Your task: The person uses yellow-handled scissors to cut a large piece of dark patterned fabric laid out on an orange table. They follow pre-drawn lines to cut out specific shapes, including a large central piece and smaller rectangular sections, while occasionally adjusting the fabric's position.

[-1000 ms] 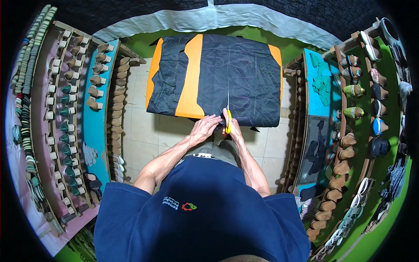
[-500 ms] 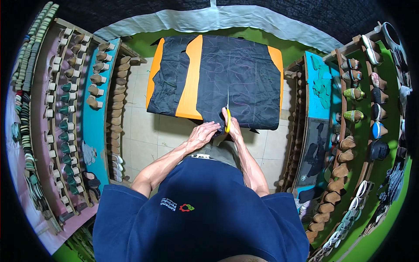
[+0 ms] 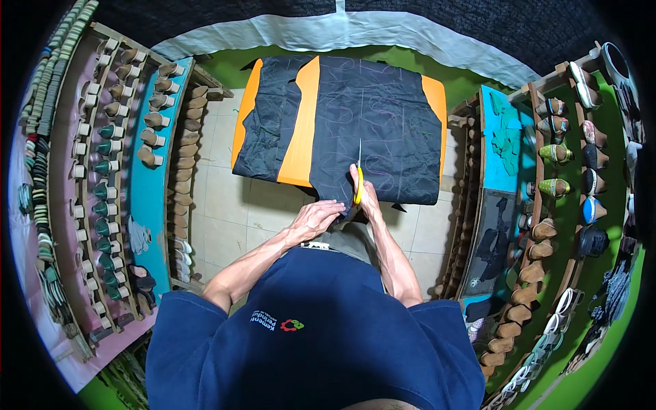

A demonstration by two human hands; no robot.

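Slightly withdrawn since 1 second ago, the left hand (image 3: 314, 220) touches black cloth (image 3: 383, 130) draped over the orange table (image 3: 301, 147), apparently tensioning it; whether it pinches cannot be told. The right hand (image 3: 368, 201) clasps yellow-handled scissors (image 3: 360, 179).

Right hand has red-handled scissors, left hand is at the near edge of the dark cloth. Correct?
Handle colour is wrong: the right hand has yellow-handled scissors, per the head view. The left hand is at the near edge of the dark cloth.
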